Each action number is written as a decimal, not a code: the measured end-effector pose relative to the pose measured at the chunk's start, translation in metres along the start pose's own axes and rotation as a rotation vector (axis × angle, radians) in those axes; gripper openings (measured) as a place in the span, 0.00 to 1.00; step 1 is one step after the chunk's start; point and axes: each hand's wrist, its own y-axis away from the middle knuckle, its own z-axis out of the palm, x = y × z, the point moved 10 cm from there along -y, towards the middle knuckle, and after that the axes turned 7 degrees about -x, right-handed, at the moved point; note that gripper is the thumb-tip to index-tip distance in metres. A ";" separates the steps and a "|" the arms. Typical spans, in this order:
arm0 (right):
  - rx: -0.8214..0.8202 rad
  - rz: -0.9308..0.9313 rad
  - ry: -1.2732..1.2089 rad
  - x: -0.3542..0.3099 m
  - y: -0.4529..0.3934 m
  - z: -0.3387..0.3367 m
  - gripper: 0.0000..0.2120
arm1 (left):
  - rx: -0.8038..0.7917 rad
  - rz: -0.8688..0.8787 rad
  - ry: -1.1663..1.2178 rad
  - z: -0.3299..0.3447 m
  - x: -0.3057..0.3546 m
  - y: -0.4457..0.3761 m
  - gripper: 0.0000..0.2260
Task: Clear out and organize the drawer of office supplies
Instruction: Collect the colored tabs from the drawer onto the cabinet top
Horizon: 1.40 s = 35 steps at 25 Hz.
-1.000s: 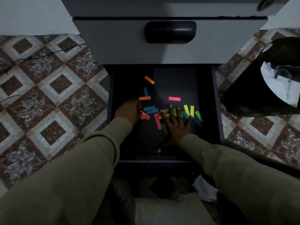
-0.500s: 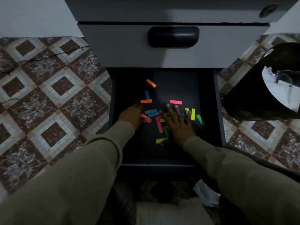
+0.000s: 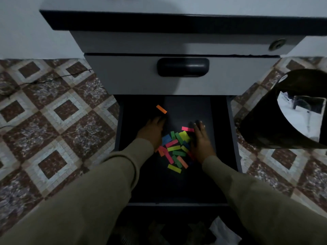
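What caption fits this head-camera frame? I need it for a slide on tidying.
Both hands corral colored paper strips into a pile inside an open drawer.

A home office corner is suggested by a grey drawer cabinet (image 3: 182, 76) set on patterned floor tiles (image 3: 58, 110).

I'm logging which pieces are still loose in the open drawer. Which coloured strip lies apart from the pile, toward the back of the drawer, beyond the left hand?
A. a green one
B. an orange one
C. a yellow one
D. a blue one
B: a single orange strip lies alone toward the back of the drawer, past the left hand, while the blue, green and yellow ones sit in the pile between the hands.
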 end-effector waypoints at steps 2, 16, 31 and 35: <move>-0.121 -0.034 0.184 0.002 -0.011 -0.001 0.30 | -0.089 -0.011 -0.089 -0.010 -0.003 -0.019 0.32; -0.244 0.268 0.348 0.014 0.032 0.004 0.49 | -0.324 -0.089 -0.115 0.038 -0.018 0.027 0.49; -0.302 0.088 0.499 -0.022 0.016 0.052 0.26 | -0.158 -0.064 -0.082 0.042 0.010 0.031 0.18; -0.344 0.053 0.614 -0.016 0.013 0.060 0.23 | -0.166 -0.034 -0.136 0.046 0.017 0.030 0.16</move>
